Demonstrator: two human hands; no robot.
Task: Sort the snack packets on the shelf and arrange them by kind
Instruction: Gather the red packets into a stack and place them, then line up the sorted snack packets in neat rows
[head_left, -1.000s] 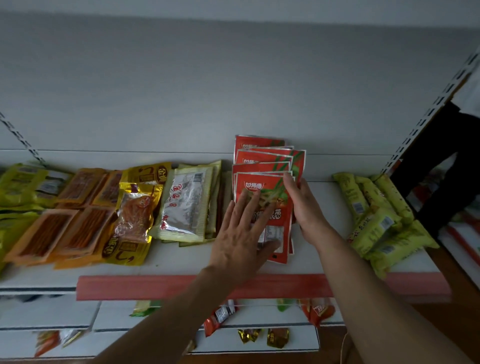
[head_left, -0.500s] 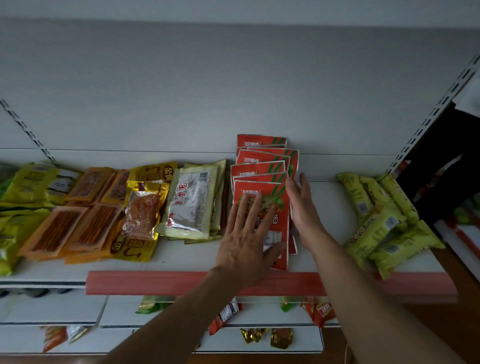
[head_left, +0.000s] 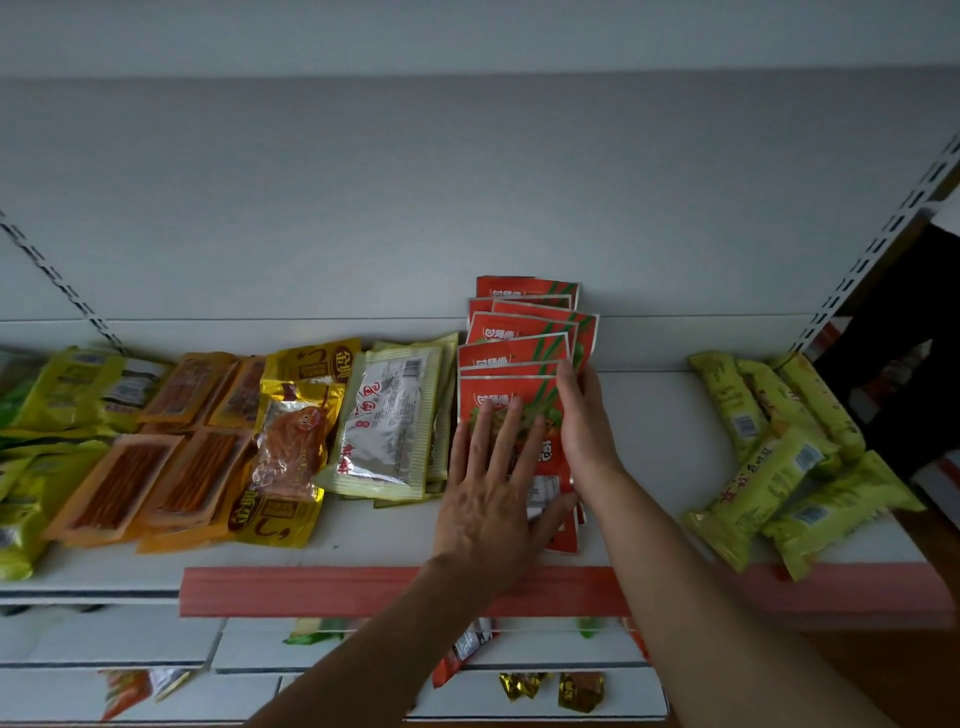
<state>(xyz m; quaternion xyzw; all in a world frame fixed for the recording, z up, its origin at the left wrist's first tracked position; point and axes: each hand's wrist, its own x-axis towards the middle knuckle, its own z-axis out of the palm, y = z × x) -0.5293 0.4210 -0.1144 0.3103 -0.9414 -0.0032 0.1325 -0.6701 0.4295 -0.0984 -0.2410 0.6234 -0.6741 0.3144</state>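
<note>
A stack of red snack packets (head_left: 524, 332) lies fanned on the white shelf (head_left: 649, 441), reaching back to the rear wall. My left hand (head_left: 493, 493) lies flat with spread fingers on the front red packet. My right hand (head_left: 584, 421) rests edge-on with straight fingers against the right side of the stack. To the left lie silver-and-green packets (head_left: 389, 426), gold packets (head_left: 291, 447), orange packets (head_left: 156, 467) and yellow-green packets (head_left: 57, 395). Yellow-green long packets (head_left: 779, 467) are piled at the right.
A red price strip (head_left: 322, 590) runs along the shelf's front edge. Lower shelves hold a few loose packets (head_left: 550, 688). A slotted upright (head_left: 883, 234) stands at the right, with a person in dark clothing (head_left: 904, 332) beyond it.
Both hands have stayed on the red stack, the right hand sliding slightly along its right edge; the packets look more squared up. The view has shifted a little.
</note>
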